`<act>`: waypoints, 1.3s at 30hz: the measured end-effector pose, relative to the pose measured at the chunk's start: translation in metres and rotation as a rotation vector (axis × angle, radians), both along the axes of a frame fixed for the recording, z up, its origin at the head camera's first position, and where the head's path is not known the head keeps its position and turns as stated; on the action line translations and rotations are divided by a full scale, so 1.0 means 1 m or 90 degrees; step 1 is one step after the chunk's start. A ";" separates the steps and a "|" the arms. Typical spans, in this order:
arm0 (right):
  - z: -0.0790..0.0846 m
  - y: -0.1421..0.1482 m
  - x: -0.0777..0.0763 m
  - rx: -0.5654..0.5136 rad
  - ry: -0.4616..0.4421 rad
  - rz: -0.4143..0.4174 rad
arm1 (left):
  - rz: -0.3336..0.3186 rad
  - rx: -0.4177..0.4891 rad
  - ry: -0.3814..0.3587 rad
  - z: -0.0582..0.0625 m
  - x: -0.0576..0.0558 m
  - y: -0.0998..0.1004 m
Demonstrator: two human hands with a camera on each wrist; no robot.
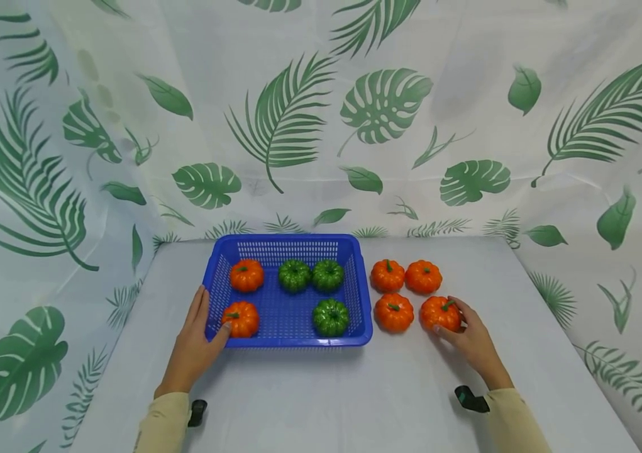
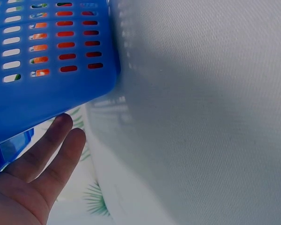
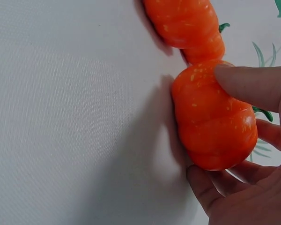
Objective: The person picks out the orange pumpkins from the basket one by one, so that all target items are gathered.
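Observation:
My right hand (image 1: 470,336) holds a small orange pumpkin (image 1: 440,314) with a green stem, thumb on one side and fingers curled around the other. In the right wrist view this pumpkin (image 3: 213,119) sits between thumb and fingertips, close against the table. My left hand (image 1: 193,346) rests at the front left corner of a blue basket (image 1: 298,343), its thumb over the rim and its fingers straight along the outside. Inside the basket are two orange pumpkins (image 1: 246,275) on the left and three green pumpkins (image 1: 331,317) toward the right.
Three more orange pumpkins (image 1: 393,313) stand on the white table (image 1: 321,396) between the basket and my right hand. A leaf-printed curtain (image 1: 298,207) closes off the back and sides of the table.

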State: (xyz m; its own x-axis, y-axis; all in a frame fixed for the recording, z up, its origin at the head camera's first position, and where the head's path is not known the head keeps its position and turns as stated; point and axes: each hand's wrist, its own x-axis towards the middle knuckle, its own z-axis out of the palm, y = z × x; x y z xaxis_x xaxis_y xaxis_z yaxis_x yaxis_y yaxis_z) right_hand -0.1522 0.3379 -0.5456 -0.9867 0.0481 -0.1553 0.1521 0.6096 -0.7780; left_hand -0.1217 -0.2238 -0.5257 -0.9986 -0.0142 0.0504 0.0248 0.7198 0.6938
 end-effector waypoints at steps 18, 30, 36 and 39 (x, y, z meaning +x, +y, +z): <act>-0.006 -0.011 0.001 -0.004 0.031 -0.001 | 0.007 0.001 0.016 -0.002 0.000 -0.001; -0.008 -0.014 -0.002 0.000 0.039 -0.007 | 0.011 0.008 0.023 -0.006 0.002 0.002; -0.008 -0.016 -0.003 0.009 0.022 -0.012 | 0.006 0.008 0.017 -0.004 0.002 0.002; -0.007 -0.017 -0.006 0.011 0.021 -0.010 | 0.006 0.005 0.011 -0.002 0.002 0.002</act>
State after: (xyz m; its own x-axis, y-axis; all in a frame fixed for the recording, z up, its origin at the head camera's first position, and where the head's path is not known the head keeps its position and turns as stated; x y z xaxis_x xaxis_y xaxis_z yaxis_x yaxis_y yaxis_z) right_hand -0.1578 0.3213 -0.5528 -0.9904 0.0664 -0.1214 0.1363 0.6204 -0.7724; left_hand -0.1194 -0.2222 -0.5278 -0.9974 -0.0239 0.0678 0.0304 0.7148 0.6987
